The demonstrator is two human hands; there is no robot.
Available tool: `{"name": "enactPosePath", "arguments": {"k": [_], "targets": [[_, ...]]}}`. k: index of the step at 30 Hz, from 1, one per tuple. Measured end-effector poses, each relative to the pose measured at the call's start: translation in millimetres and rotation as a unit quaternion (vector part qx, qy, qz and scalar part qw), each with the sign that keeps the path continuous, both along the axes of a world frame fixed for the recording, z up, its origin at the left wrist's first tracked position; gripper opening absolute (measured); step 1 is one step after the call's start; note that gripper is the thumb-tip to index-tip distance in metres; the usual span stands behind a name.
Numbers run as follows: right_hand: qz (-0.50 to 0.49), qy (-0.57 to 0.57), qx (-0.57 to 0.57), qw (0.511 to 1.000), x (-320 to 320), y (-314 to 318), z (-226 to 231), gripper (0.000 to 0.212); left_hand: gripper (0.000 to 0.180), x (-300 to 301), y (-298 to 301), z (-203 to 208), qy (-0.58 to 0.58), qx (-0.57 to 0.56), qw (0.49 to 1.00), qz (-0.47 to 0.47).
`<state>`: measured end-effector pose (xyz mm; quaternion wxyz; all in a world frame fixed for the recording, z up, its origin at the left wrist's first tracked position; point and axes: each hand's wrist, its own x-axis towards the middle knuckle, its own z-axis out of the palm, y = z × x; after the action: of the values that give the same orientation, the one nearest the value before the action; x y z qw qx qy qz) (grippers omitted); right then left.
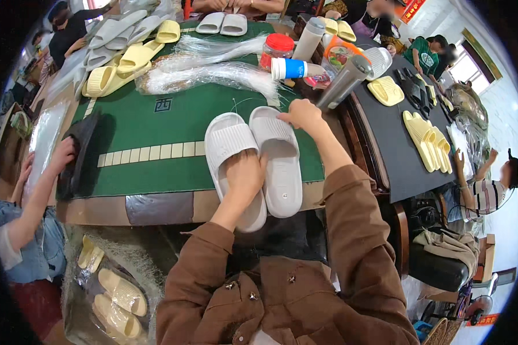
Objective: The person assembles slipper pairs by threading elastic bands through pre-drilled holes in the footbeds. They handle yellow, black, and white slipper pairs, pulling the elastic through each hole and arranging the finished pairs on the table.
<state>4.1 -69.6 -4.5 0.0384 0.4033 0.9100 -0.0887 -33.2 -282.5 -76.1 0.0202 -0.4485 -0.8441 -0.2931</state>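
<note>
Two pale grey slippers in hand at the mat's near edge

Two pale grey slippers [282, 181] lie side by side, soles down, over the near edge of the green mat [121, 132], toes on it and heels reaching past it. Each has one broad, ribbed strap, an open toe and a smooth, rounded heel; a thin clear tie stands up in a loop at the toes.

The left hand [244, 172] is pushed under the left one's strap, its fingers mostly hidden, so how far they curl I cannot tell. The right hand [303, 115] is partly closed, gripping the right one's strap by its outer edge.

On the mat's far half are two bundles of white ties [224, 79]. At its far edge sits one more grey pair [221, 24]. At its far left corner is a pile: at least three yellow slippers [137, 57] and several grey ones, overlapping too much to count.

By the mat's far right corner are one red-lidded jar [276, 50], one cup [290, 68] on its side and two flasks [345, 83]. At the mat's left edge, a co-worker's hand [66, 152] touches one dark slipper [85, 144].
</note>
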Motion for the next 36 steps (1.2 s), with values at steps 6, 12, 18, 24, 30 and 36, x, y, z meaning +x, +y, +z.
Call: {"name": "enactPosePath", "arguments": {"k": [6,12,18,24,30,36], "targets": [[0.01,-0.045,-0.079,0.996,-13,15,3,0.033,0.044,1,2,5,-0.03,-0.027,0.999,0.016],[-0.014,-0.003,-0.086,0.996,-7,34,-19,0.025,0.048,1,1,2,-0.001,0.003,1.0,0.004],[0.0,0.023,-0.065,0.998,-8,30,-21,0.024,0.048,1,0,8,-0.032,-0.006,0.999,-0.005],[-0.036,0.18,-0.147,0.972,10,31,-31,0.017,0.051,1,-1,5,-0.022,0.01,1.0,-0.008],[-0.099,0.46,-0.304,0.829,9,10,-25,0.019,0.05,2,-8,1,-0.014,0.019,0.999,-0.029],[-0.006,0.417,-0.346,0.841,-24,-18,-23,0.018,0.046,25,-28,8,-0.036,0.022,0.996,-0.081]]}}
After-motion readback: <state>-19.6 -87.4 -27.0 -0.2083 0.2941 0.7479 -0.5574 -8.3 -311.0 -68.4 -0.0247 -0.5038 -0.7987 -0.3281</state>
